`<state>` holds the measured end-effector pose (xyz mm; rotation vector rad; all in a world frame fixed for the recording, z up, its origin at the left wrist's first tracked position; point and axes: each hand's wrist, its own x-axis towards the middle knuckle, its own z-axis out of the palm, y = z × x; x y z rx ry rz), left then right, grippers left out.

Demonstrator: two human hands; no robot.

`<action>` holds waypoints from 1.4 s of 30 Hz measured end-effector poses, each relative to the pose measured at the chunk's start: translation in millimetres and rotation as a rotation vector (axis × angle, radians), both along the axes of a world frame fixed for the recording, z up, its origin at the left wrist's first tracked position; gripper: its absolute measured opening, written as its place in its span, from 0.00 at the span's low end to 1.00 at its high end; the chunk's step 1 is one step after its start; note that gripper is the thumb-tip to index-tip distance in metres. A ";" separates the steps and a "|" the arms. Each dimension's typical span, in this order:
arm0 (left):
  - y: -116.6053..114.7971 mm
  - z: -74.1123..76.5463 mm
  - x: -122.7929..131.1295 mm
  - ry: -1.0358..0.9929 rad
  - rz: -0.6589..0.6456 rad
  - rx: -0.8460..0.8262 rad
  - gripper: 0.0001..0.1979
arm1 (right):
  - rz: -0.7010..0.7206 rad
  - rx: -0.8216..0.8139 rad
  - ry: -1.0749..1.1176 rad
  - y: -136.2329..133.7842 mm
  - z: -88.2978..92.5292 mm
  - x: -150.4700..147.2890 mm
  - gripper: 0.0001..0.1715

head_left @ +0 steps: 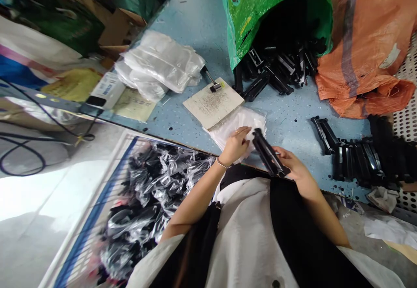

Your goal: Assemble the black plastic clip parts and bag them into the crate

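My right hand (289, 165) grips a black plastic bracket (269, 152), a long ribbed part, with its lower end near the table edge. My left hand (235, 145), with a ring and a bead bracelet, rests its fingers on a white plastic bag (236, 127) and appears to hold it. The bag lies flat on the blue speckled table (286, 114), partly under a pale notepad (213, 103). The bracket's upper end almost touches the bag.
A green bag (237, 14) spills several black brackets onto the table, and more lie stacked at right (356, 160). An orange sack (365, 49) lies beyond them. A stack of clear bags (159, 64) is at the far left. Bagged black parts fill a crate (148, 205) below the table edge.
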<state>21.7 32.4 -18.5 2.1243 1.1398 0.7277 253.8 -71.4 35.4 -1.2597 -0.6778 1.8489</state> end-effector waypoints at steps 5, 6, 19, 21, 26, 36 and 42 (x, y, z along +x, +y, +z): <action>-17.3 24.0 -13.3 0.143 -0.070 0.290 0.29 | -0.039 -0.157 0.281 15.5 -23.1 -34.7 0.18; -22.6 31.9 -16.5 0.138 -0.115 0.353 0.30 | -0.059 -0.180 0.311 17.8 -26.3 -34.2 0.14; -59.6 61.3 -12.0 -0.170 -0.337 0.383 0.35 | -0.246 -0.023 0.177 6.5 -3.9 -51.5 0.20; -54.7 54.4 -18.4 -0.195 -0.215 0.326 0.35 | -0.214 -0.056 0.228 2.1 -0.3 -45.9 0.19; -45.2 37.6 -22.1 -0.171 0.034 0.252 0.36 | -0.173 -0.129 0.472 -7.0 0.5 -40.2 0.14; -75.3 49.6 3.6 -0.211 -0.357 0.402 0.40 | -0.384 0.211 -0.291 8.3 13.9 -57.6 0.16; -77.4 78.7 -6.1 -0.165 -0.352 0.296 0.34 | -0.064 0.386 -0.618 -9.0 28.7 -57.5 0.17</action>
